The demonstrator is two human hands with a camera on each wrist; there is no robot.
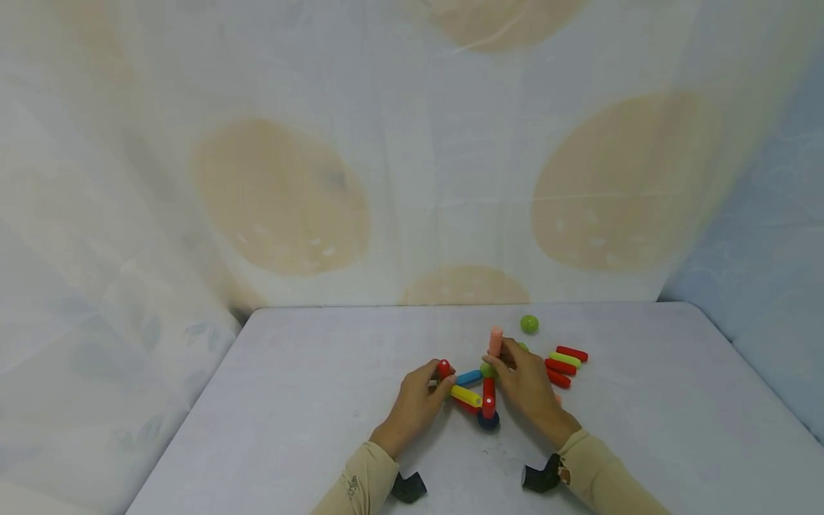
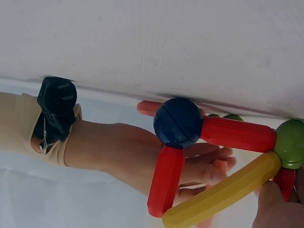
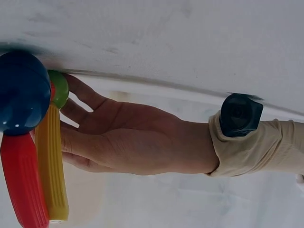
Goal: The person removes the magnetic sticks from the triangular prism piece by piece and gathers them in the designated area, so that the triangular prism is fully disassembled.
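A flat frame of coloured sticks and balls lies on the grey table (image 1: 309, 400): a blue stick (image 1: 468, 377), a yellow stick (image 1: 465, 395), a red stick (image 1: 488, 398), a dark blue ball (image 1: 488, 421) and a green ball (image 1: 486, 370). My left hand (image 1: 441, 379) pinches an upright red stick (image 1: 444, 368) at the frame's left corner. My right hand (image 1: 502, 357) pinches an upright pink stick (image 1: 494, 341) over the green ball. Up close, the left wrist view shows the dark blue ball (image 2: 178, 122), yellow stick (image 2: 223, 192) and green ball (image 2: 289, 144).
A loose green ball (image 1: 529, 324) lies behind the frame. To the right of my right hand lie several loose sticks (image 1: 566, 362), red and yellow-green. A pale draped cloth (image 1: 412, 157) closes off the back and sides of the table.
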